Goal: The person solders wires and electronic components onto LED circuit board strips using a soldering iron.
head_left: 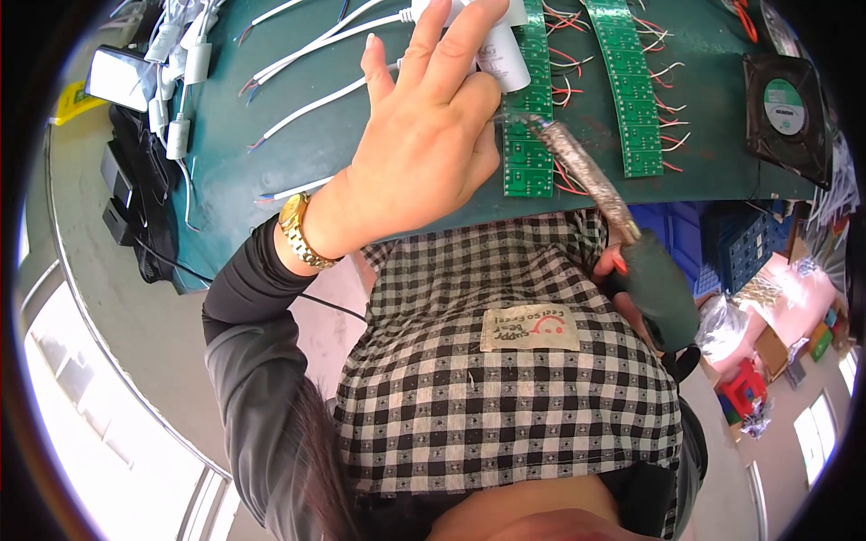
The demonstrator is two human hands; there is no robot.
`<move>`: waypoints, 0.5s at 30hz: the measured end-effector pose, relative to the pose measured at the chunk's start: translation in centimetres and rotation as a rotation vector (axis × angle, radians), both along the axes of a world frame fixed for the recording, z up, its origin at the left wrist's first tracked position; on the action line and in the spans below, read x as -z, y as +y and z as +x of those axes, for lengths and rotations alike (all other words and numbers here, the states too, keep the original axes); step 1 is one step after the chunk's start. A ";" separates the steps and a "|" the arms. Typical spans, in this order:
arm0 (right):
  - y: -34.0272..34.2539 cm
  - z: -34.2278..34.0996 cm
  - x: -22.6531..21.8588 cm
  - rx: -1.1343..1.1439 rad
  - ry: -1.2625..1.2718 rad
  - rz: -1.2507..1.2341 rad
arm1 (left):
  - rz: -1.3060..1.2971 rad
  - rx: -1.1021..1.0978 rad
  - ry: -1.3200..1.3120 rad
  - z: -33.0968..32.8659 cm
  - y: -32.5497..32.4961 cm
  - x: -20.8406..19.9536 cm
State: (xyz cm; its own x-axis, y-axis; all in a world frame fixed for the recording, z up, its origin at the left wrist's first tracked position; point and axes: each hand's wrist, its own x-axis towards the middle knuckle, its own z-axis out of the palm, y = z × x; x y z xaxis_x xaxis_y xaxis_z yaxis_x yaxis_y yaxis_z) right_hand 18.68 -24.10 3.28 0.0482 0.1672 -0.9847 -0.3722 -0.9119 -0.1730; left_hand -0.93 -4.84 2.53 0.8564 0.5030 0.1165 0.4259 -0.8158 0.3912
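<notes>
My left hand (424, 135), with a gold watch at its wrist, is over a strip of green circuit boards (529, 167). Its thumb and index finger are pinched together at the strip's left edge; whatever is between them is too small to make out. The other fingers stretch over white plastic housings (503, 61) with white cables. My right hand (610, 261), partly hidden behind the dark handle, grips a soldering iron (591, 171). The iron's tip meets the strip close to my left fingertips.
A second green board strip (629, 99) with red and white wires lies to the right. White cables (316, 113) with bared ends spread leftward. A black fan (785, 113) stands at the table's right edge. Blue crates (686, 239) sit below it; white adapters (176, 135) hang together far left.
</notes>
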 end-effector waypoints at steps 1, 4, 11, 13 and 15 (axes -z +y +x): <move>-1.5 0.6 0.4 0.038 0.130 0.159 | -0.002 0.013 -0.009 0.3 0.0 0.1; -2.2 -0.4 1.0 -0.385 -0.396 1.164 | 0.004 0.010 -0.015 0.5 0.0 0.2; -3.1 -1.1 0.0 -0.089 -0.319 0.933 | -0.001 0.006 -0.014 0.3 0.1 0.1; -3.4 -0.5 0.3 -0.171 -0.280 0.856 | -0.006 0.012 -0.027 0.2 0.1 0.0; -3.2 -0.7 0.4 -0.155 -0.299 0.895 | -0.027 0.010 -0.017 0.3 0.1 0.2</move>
State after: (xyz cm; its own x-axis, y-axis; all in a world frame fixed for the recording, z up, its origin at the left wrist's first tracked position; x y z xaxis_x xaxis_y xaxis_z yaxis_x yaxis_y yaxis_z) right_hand 17.96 -27.28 2.85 0.1912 0.8777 -0.4393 -0.0862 -0.4308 -0.8983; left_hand -0.59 -4.72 2.36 0.8595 0.4975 0.1177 0.4108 -0.8091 0.4202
